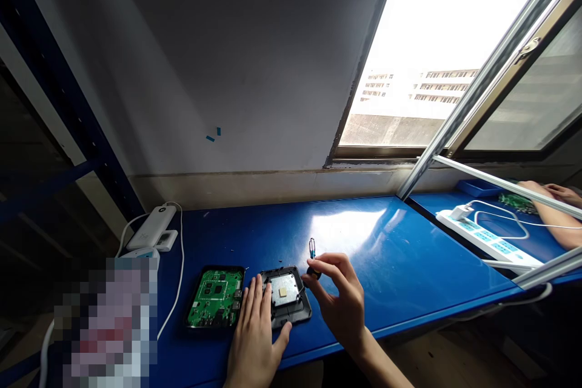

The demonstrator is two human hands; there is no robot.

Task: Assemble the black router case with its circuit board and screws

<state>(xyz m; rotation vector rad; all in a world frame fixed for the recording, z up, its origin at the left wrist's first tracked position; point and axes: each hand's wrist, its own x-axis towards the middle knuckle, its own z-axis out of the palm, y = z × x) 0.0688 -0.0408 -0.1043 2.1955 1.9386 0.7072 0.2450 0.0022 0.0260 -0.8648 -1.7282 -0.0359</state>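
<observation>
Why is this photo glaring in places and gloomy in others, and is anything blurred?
Head view: the window washes out white, likely causing glare on the blue table beyond the right hand; head view: the wall is mostly shaded; head view: coarse blocks hide something at lower left, while the left hand looks fairly sharp.

1. We see the left hand bare, its fingers slim and tapering to rounded tips.
2. We see the right hand equally bare and slim-fingered, with a smooth, rounded back.
3. We can follow the right forearm, uncovered and smooth in outline, until the lower edge of the view cuts it off.
4. Of the left wrist we get only a short, uncovered stretch.
</observation>
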